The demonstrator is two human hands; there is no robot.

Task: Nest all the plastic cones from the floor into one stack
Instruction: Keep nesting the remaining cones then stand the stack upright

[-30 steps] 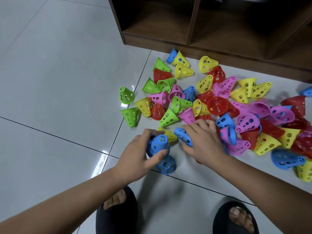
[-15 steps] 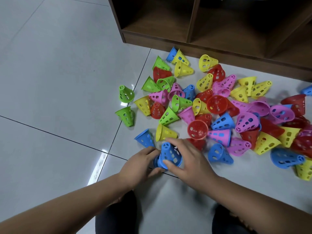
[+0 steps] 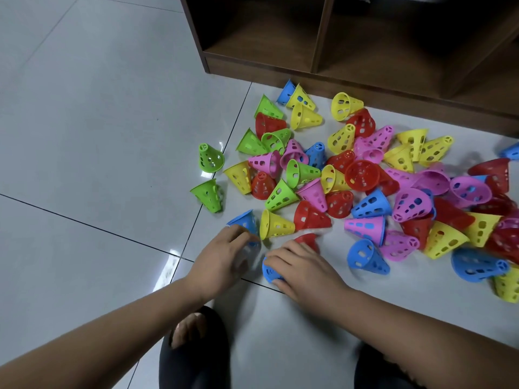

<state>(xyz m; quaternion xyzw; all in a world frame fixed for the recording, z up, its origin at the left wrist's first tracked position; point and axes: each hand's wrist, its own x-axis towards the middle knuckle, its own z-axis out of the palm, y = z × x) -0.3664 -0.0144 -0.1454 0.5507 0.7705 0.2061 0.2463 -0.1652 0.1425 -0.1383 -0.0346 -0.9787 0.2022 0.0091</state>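
Several perforated plastic cones (image 3: 362, 175) in red, yellow, green, pink and blue lie scattered on the tiled floor. My right hand (image 3: 306, 268) grips a short stack of blue cones (image 3: 270, 272) low over the floor, fingers over it and thumb beneath, so most of the stack is hidden. My left hand (image 3: 224, 256), slightly blurred, reaches forward, and its fingers curl over the near rim of a loose blue cone (image 3: 245, 220) lying beside a yellow cone (image 3: 273, 224). Just beyond my right fingers, a red cone (image 3: 309, 239) peeks out.
A dark wooden shelf unit (image 3: 323, 71) stands on the floor right behind the pile. Two green cones (image 3: 209, 161) lie apart at the pile's left. My feet in dark slippers (image 3: 193, 349) are at the bottom. Bare tiles spread to the left.
My left hand has let go of the blue stack and moved forward and left to the loose blue cone. My right hand has kept the stack and now covers it more fully.
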